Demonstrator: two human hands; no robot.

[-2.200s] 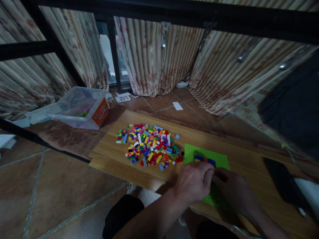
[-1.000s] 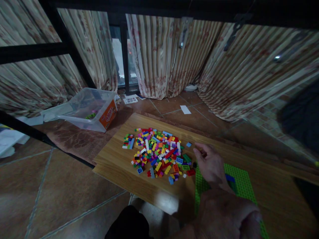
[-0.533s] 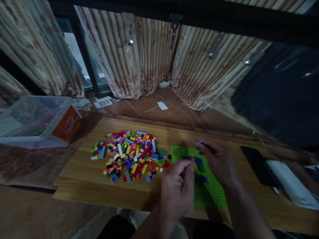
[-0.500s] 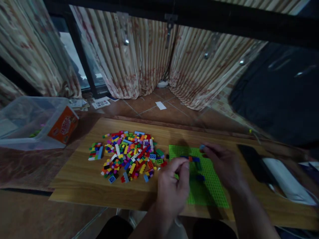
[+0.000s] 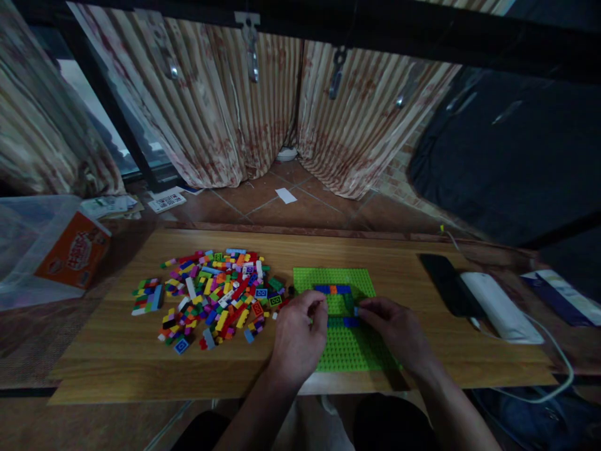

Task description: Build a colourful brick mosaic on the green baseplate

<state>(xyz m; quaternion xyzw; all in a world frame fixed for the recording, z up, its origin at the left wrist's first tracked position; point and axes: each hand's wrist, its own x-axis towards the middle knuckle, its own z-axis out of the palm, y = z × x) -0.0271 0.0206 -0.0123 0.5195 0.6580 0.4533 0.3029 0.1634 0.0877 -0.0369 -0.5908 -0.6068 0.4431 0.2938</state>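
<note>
A green studded baseplate (image 5: pixel 345 347) lies on the wooden board (image 5: pixel 117 369), with a short row of blue and orange bricks (image 5: pixel 332 289) fixed near its far edge. My left hand (image 5: pixel 300 332) rests on the plate's left side, fingers curled. My right hand (image 5: pixel 392 329) is over the plate's middle with its fingers pinched on a small blue brick (image 5: pixel 350 321) that sits on the studs. A pile of mixed coloured bricks (image 5: pixel 216 294) lies to the left of the plate.
A clear plastic tub (image 5: pixel 42 250) with an orange label stands at the far left on the floor. A black phone (image 5: pixel 446 291) and a white power bank (image 5: pixel 500 307) with a cable lie on the board's right end. Curtains hang behind.
The view has swung to the right. My right hand has come down from the plate's far edge onto its middle with a blue brick, and my left hand has settled on the plate's left side.
</note>
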